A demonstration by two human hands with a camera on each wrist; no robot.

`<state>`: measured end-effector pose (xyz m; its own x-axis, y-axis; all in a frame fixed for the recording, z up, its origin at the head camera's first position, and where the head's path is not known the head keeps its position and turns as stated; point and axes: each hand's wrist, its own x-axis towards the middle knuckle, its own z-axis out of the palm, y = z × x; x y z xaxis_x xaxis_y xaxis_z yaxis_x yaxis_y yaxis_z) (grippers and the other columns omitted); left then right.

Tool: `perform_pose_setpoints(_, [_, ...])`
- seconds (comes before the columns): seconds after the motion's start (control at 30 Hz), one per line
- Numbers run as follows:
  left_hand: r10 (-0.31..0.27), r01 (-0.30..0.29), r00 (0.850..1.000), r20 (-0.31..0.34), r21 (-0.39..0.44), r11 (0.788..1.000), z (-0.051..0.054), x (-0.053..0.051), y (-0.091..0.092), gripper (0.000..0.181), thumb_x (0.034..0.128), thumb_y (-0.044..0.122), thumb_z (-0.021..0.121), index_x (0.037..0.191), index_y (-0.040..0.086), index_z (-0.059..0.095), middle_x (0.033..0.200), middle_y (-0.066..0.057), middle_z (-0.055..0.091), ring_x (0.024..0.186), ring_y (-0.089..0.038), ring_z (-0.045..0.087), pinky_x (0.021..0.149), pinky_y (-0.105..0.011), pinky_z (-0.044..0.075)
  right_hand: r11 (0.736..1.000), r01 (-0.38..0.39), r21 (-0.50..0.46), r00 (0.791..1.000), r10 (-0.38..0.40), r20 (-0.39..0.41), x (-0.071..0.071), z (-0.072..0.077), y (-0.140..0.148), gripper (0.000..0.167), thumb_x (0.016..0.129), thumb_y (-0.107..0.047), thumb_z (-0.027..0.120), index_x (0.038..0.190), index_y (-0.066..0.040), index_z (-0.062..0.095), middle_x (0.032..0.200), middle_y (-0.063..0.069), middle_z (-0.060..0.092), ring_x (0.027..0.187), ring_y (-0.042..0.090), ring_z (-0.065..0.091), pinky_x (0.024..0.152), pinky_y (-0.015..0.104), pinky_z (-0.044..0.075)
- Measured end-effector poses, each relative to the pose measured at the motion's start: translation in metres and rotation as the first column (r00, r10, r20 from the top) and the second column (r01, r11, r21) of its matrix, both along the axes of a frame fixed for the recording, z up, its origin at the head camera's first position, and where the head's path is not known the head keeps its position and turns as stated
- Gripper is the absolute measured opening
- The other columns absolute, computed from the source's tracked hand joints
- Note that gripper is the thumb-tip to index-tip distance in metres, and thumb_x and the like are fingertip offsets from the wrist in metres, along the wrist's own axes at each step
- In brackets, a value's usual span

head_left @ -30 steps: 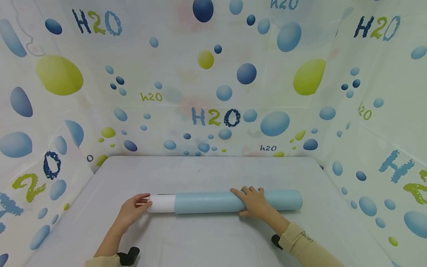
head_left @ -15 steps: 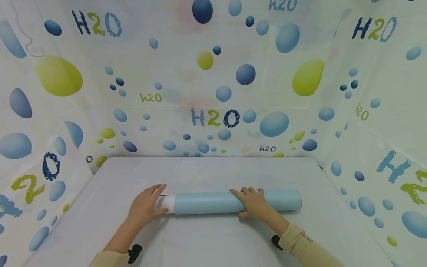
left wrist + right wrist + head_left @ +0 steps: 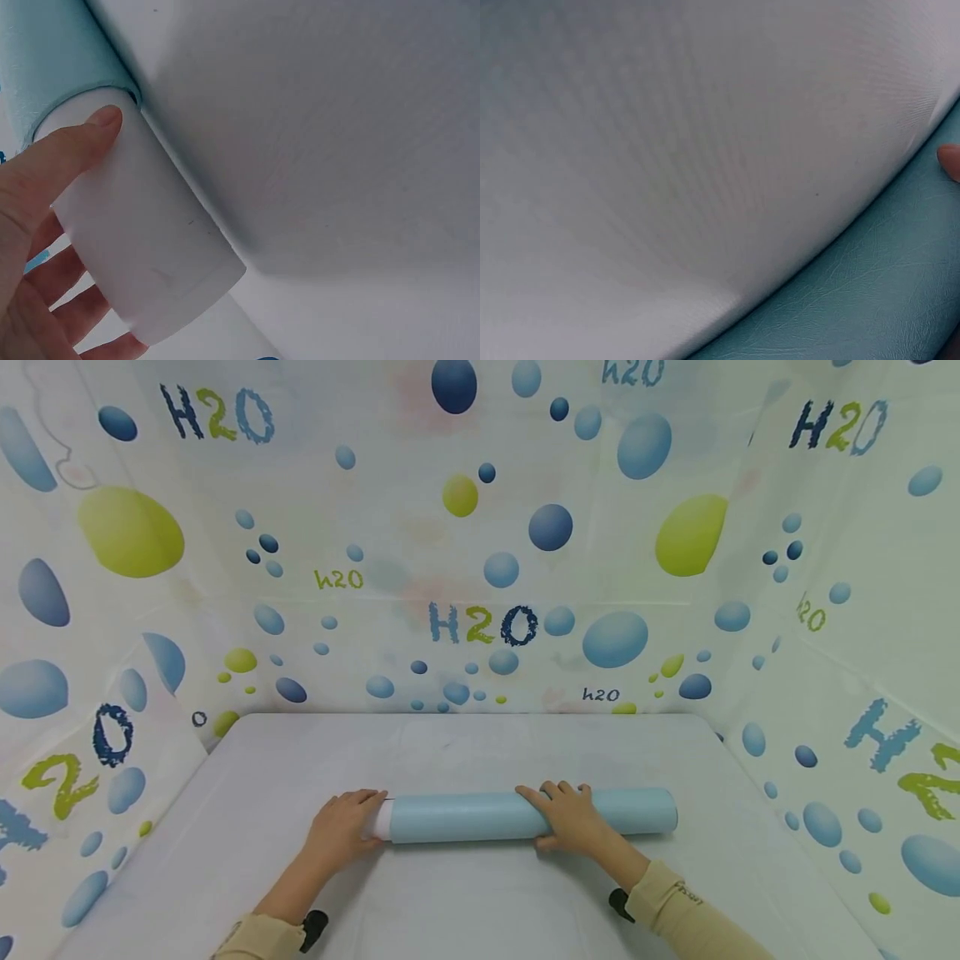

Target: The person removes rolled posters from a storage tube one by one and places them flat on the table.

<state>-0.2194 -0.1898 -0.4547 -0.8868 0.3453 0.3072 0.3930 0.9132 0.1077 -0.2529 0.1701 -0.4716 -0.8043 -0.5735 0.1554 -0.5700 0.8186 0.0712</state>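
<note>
"Left hand?"
"My left hand (image 3: pixel 339 827) holds the white tube (image 3: pixel 150 232), thumb near the blue roll (image 3: pixel 465 817)."
"Right?"
"My right hand (image 3: pixel 572 818) grips the blue roll, fingers over top, thumb nearside."
"Where's the roll?"
"Crosswise on the white table (image 3: pixel 480 902), tube protruding from its left end."

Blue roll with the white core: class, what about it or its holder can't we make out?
Head view: the blue roll beneath the right grip, which covers it.
Head view: white core's outer end, hidden by the left grip.
Left wrist view: how far the core runs inside, covered by the blue roll.
Right wrist view: most of the right grip, cut by the right edge.
Head view: right sleeve lettering, too small to read.
</note>
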Motion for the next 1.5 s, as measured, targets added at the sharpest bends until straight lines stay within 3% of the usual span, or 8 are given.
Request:
perform_pose_setpoints(0.37, [-0.004, 0.004, 1.0, 0.017, -0.021, 1.0, -0.0043, -0.0031, 0.005, 0.07, 0.0587, 0.019, 0.086, 0.12, 0.003, 0.057, 0.111, -0.013, 0.06, 0.103, -0.033, 0.055, 0.088, -0.056, 0.04, 1.0, -0.002, -0.009, 1.0, 0.002, 0.013, 0.0007, 0.0011, -0.0008, 0.082, 0.069, -0.05, 0.073, 0.138, -0.024, 0.037, 0.116, 0.01, 0.051, 0.1, 0.031, 0.051, 0.076, 0.061, 0.038])
perform_pose_setpoints(0.6, [-0.006, 0.006, 1.0, -0.019, -0.029, 1.0, -0.0039, -0.003, 0.0069, 0.068, 0.0569, 0.02, 0.087, 0.117, 0.003, 0.059, 0.105, -0.012, 0.062, 0.096, -0.031, 0.058, 0.083, -0.046, 0.046, 1.0, 0.011, -0.004, 1.0, -0.011, 0.022, -0.001, 0.0016, -0.0015, 0.081, 0.071, -0.053, 0.07, 0.138, -0.024, 0.036, 0.116, 0.01, 0.051, 0.101, 0.031, 0.051, 0.076, 0.061, 0.038])
perform_pose_setpoints(1.07, [-0.004, 0.003, 0.999, -0.046, -0.034, 0.999, -0.0059, -0.0031, 0.0056, 0.06, 0.0562, 0.02, 0.087, 0.109, 0.006, 0.062, 0.1, -0.01, 0.064, 0.091, -0.029, 0.06, 0.077, -0.042, 0.049, 1.0, 0.01, -0.021, 0.999, -0.009, 0.043, 0.0001, 0.0031, -0.0019, 0.079, 0.072, -0.049, 0.072, 0.138, -0.024, 0.037, 0.117, 0.01, 0.051, 0.102, 0.031, 0.05, 0.076, 0.061, 0.037])
perform_pose_setpoints(1.5, [0.007, -0.008, 1.0, -0.016, -0.058, 0.998, -0.0076, -0.0055, 0.0047, 0.062, 0.0572, 0.021, 0.086, 0.114, 0.013, 0.062, 0.099, -0.006, 0.063, 0.091, -0.027, 0.059, 0.077, -0.041, 0.049, 0.996, 0.046, -0.078, 0.993, -0.038, 0.11, -0.0009, 0.0058, 0.0039, 0.077, 0.069, -0.044, 0.076, 0.136, -0.024, 0.042, 0.117, 0.008, 0.053, 0.102, 0.03, 0.051, 0.077, 0.06, 0.037])
